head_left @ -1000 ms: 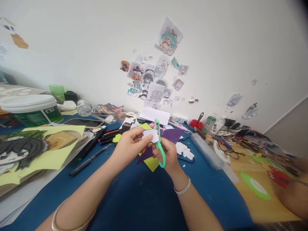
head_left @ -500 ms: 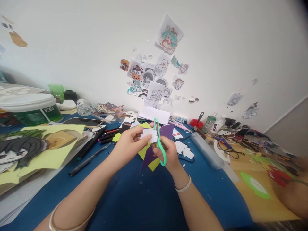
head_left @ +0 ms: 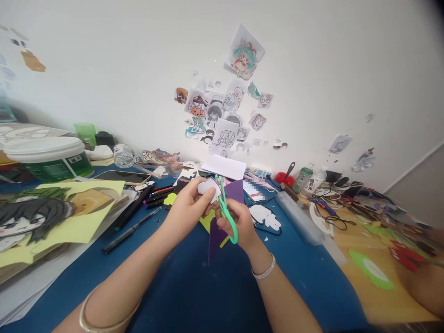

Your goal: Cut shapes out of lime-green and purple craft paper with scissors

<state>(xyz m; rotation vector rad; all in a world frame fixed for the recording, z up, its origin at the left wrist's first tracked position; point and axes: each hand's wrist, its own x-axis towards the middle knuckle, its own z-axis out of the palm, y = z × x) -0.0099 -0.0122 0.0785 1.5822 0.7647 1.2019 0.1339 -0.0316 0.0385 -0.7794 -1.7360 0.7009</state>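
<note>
Between the thumb and fingers of my left hand (head_left: 189, 203) is a small white piece of paper (head_left: 209, 188). My right hand (head_left: 242, 223) is closed around the handles of mint-green scissors (head_left: 233, 229). Their blades point up and lean left, at the right edge of the white piece. A purple sheet (head_left: 215, 238) shows behind and below both hands; whether my fingers also grip it is hidden. Yellow-green paper (head_left: 206, 225) lies partly covered under it.
Pens (head_left: 130, 230), a phone (head_left: 122, 177) and a white-lidded tub (head_left: 46, 150) are on the left. Rightward lie a white cutout (head_left: 265, 217), a clear plastic roll (head_left: 300, 217) and bottles (head_left: 315, 179). Another person's hand (head_left: 425, 284) is at the far right.
The scissors have tilted left, and the white paper has turned and shifted slightly left in my left hand. The purple sheet has swung to a steeper angle.
</note>
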